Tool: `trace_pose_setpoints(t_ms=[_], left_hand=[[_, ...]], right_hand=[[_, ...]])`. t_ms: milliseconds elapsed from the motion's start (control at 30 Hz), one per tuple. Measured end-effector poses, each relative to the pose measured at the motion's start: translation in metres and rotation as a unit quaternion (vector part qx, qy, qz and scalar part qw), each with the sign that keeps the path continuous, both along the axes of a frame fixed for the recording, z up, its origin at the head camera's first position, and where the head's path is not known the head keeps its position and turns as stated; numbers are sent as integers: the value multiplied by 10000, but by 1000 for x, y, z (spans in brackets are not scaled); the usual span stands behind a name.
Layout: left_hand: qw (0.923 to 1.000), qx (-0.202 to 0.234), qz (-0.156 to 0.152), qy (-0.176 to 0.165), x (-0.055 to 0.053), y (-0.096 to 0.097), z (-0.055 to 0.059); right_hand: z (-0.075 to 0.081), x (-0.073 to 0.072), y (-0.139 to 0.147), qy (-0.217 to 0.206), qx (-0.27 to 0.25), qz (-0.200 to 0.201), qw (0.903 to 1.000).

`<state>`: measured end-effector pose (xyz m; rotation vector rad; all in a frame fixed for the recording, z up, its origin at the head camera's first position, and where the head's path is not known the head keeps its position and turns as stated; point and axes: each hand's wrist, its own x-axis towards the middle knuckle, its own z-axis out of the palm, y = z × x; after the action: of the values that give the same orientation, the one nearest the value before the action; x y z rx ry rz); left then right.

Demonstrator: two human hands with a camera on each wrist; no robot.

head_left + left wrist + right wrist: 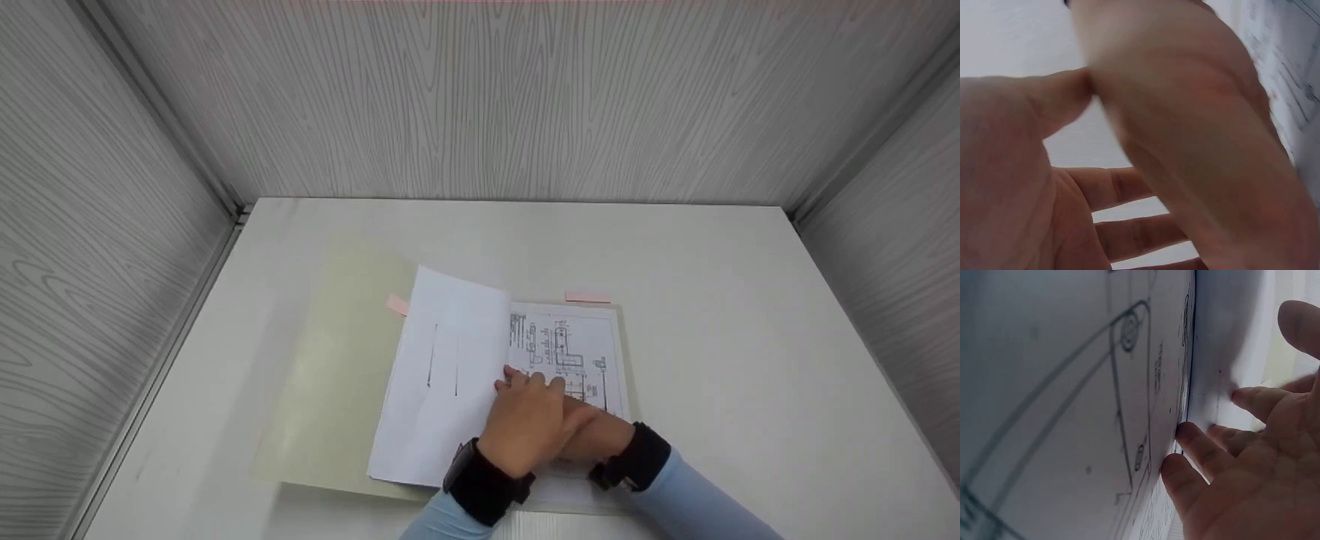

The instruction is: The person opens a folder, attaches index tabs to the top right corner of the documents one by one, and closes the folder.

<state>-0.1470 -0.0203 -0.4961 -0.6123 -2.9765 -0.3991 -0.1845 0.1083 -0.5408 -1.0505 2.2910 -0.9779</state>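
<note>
A bound booklet (570, 337) of technical drawings lies open, with a pale yellow-green cover (322, 405) spread to the left. A mostly blank white page (450, 360) with two dark lines is turned over onto that side. My left hand (525, 424) crosses over my right hand (600, 435) near the fold. In the left wrist view, the left thumb and extended fingers (1134, 236) lie against the other hand. The right wrist view has my right hand (1258, 467) with fairly straight fingers, their tips touching the pages by the fold.
One pink tab (588, 298) sticks out past the booklet's top edge, another pink tab (397, 304) beside the turned page. The white table (750, 360) is enclosed by wood-grain panels (480, 97) at the back and sides.
</note>
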Motion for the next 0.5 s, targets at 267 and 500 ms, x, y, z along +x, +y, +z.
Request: trace_pose_setpoints(t_ms=[267, 500], left_hand=[[9970, 531, 560, -81, -8, -5, -11], [9988, 260, 401, 108, -5, -3, -3]], right_hand=[[0, -4, 12, 84, 734, -278, 9969], [18, -62, 53, 105, 717, -1557, 9851]])
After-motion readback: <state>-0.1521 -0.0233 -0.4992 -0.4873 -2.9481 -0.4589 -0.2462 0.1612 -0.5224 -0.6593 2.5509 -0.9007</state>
